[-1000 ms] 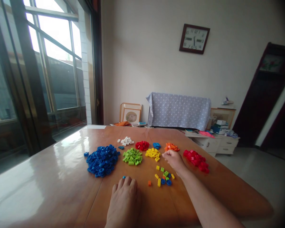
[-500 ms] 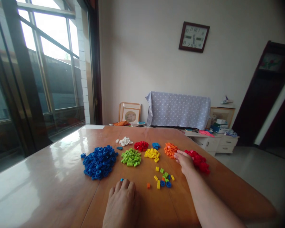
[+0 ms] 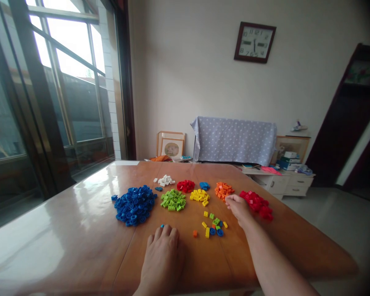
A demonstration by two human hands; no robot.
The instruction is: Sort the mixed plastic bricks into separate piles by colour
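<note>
My left hand [image 3: 162, 250] rests on the table with its fingers curled down. A bit of a blue brick [image 3: 162, 225] shows at its fingertips; the rest is hidden under the hand. My right hand [image 3: 238, 207] is at the near edge of a pile of orange bricks [image 3: 223, 190], thumb and fingers pinched together. Whatever is between those fingertips is too small to make out. Just right of this hand lies a heap of red pieces [image 3: 257, 203]. Between my hands are scattered loose bricks, among them a yellow brick [image 3: 207, 232] and a single orange brick [image 3: 195, 233].
On the brown table [image 3: 89, 242] stand further piles: dark blue round pieces [image 3: 135, 205], green bricks [image 3: 173, 200], yellow bricks [image 3: 200, 197], white bricks [image 3: 165, 180], red bricks [image 3: 185, 186] and blue bricks [image 3: 204, 186]. Behind are a cloth-covered object [image 3: 234, 139] and a white cabinet [image 3: 277, 184].
My right hand has drawn back slightly from the orange pile and its fingers have come together. My left hand stays in place on the table. The view has shifted a little.
</note>
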